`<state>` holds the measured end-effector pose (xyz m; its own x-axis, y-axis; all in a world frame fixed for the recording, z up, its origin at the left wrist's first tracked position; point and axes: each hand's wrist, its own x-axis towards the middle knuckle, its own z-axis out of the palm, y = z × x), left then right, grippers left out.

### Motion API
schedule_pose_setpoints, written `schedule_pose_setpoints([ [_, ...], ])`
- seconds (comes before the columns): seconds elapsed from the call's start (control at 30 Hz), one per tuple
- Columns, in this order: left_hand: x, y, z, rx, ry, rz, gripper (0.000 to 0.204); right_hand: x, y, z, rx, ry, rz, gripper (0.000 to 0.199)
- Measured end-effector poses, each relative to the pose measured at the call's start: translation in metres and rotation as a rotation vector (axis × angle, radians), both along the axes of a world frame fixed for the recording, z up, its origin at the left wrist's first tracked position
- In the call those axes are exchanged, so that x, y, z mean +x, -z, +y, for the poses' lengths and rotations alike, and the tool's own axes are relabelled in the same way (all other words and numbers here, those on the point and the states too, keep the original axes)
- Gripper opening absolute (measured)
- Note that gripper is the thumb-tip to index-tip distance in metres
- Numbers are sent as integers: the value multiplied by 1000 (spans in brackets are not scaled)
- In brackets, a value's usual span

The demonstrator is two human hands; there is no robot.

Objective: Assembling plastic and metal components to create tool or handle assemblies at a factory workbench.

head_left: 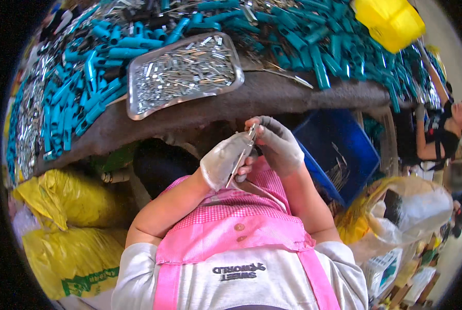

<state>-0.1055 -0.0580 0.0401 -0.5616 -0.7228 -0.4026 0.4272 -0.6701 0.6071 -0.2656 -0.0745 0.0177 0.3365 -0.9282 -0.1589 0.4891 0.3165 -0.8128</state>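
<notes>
Both hands, in grey fabric gloves, meet near the bench (272,95) edge: left hand (225,161) grips a slim, shiny metal tool (241,155), right hand (278,144) pinches its tip; beyond, a dented tray (135,106) of steel pins

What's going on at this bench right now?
A person in grey gloves holds a thin metal piece between both hands, left hand and right hand, close to the chest. On the bench ahead sits a metal tray of small metal parts, ringed by heaps of teal tubes. A blue bin stands at the right.
</notes>
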Motion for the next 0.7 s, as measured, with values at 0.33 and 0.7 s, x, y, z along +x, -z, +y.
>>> schedule_pose_setpoints([
  [0.33, -28, 26, -3, 36, 84, -83, 38, -32, 26, 23, 8, 259, 19, 47],
  [0.7, -24, 77, -15, 237, 76, -87, 18, -336, 205, 60, 553, 344, 1728, 32],
])
